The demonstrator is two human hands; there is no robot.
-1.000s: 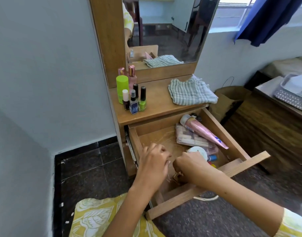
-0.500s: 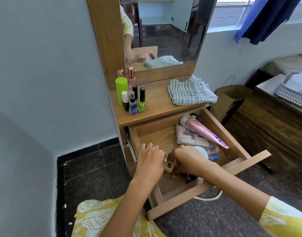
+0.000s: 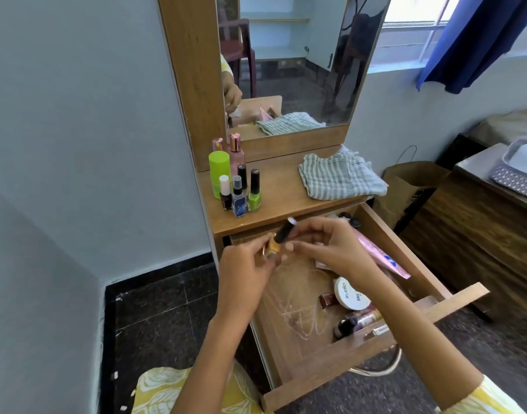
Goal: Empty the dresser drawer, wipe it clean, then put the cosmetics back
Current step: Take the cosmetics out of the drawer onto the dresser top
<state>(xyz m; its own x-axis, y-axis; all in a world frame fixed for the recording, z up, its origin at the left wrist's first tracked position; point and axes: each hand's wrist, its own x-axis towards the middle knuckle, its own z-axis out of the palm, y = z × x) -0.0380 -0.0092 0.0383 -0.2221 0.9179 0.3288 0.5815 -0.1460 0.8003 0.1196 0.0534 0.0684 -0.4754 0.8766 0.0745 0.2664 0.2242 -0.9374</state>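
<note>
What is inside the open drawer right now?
Inside the drawer lie a white round tin, a pink tube and some small bottles. The right hand and arm cover whatever lies beneath them.

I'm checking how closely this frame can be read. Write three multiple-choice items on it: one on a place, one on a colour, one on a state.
1. Where does the striped cloth lie?
A. On the dresser top, right side
B. Inside the drawer
C. On the floor

2. What colour is the tallest cylinder in the cluster of bottles on the dresser top?
A. Red
B. Light green
C. White

3. What state is the drawer in?
A. Pushed shut
B. Pulled out and bare
C. Pulled out with items inside

Answers:
1 A: the cloth sits folded on the top, right of the bottles.
2 B: the cylinder at the left is light green.
3 C: a white round tin, a pink tube and small bottles lie in it, while the left hand and right hand hold a small bottle above it.
</note>
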